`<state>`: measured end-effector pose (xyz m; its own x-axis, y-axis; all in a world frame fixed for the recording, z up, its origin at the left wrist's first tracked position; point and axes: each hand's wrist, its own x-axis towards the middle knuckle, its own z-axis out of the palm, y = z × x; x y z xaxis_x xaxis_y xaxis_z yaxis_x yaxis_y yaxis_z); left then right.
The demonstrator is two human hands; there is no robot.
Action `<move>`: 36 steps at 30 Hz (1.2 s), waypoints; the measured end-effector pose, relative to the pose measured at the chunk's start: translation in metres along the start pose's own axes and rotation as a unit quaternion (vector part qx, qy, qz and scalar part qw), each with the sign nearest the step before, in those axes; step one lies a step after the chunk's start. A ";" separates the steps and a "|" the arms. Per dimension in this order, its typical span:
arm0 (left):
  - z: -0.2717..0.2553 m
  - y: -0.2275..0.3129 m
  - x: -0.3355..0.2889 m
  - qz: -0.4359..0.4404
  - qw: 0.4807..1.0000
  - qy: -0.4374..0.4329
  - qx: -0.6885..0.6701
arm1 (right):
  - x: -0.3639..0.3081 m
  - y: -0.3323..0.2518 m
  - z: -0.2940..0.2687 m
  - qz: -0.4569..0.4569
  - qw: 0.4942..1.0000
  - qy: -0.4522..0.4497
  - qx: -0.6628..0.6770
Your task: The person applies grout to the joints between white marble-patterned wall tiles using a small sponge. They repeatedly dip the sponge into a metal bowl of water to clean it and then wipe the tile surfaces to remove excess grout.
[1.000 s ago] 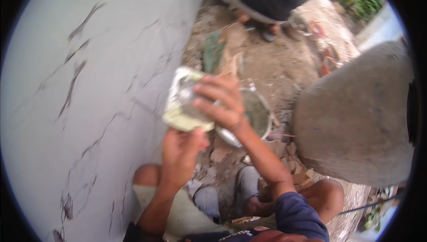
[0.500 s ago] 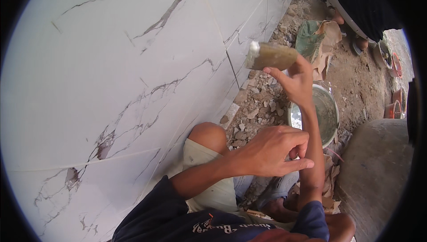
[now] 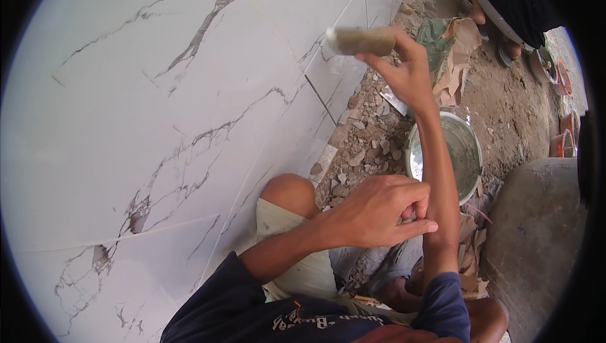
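My right hand [image 3: 407, 78] grips a flat olive-brown scraper [image 3: 363, 42] between thumb and fingers. White paste sits on the scraper's left end, which is held up close to the wall of white marble-patterned tiles [image 3: 208, 84]; whether it touches the wall cannot be made out. My left hand [image 3: 382, 210] is curled loosely, its thumb stretched toward my right forearm, and nothing shows in its fingers. Below the right forearm stands a round bucket [image 3: 466, 160] with grey-white residue inside. A dark open joint [image 3: 320, 99] runs between two tiles near the scraper.
Rubble and broken stone [image 3: 360, 147] lie along the wall's foot. A torn green and brown paper bag [image 3: 451, 53] rests beyond the bucket. A large grey rounded object [image 3: 536, 229] stands at right. Another person's dark-clothed leg [image 3: 517, 2] and small buckets [image 3: 562, 135] are at far right.
My right hand has moved up and to the left with the scraper, nearer the upper tiles. My left hand stays curled in nearly the same place. The view has shifted slightly.
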<state>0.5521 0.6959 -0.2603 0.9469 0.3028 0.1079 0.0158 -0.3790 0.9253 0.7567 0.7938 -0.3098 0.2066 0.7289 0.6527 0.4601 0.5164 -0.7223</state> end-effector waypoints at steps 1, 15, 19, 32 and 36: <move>-0.001 -0.001 0.001 0.004 1.000 0.001 0.008 | -0.005 -0.004 -0.002 -0.032 0.999 -0.023 -0.032; -0.004 0.003 0.005 0.005 1.000 -0.003 0.015 | 0.043 -0.051 0.008 -0.221 0.958 -0.105 -0.147; -0.003 0.003 0.006 -0.002 1.000 -0.008 0.027 | 0.048 -0.039 0.000 -0.092 0.992 0.004 -0.081; -0.001 0.001 0.008 0.007 0.999 0.022 0.039 | -0.006 0.062 0.011 0.131 0.983 0.083 0.093; 0.002 -0.004 0.005 0.003 0.999 0.026 0.045 | -0.029 0.041 0.009 -0.008 1.000 0.000 -0.006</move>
<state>0.5574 0.6972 -0.2643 0.9295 0.3436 0.1339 0.0411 -0.4573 0.8884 0.7615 0.7981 -0.3608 0.1984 0.7210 0.6640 0.4735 0.5226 -0.7089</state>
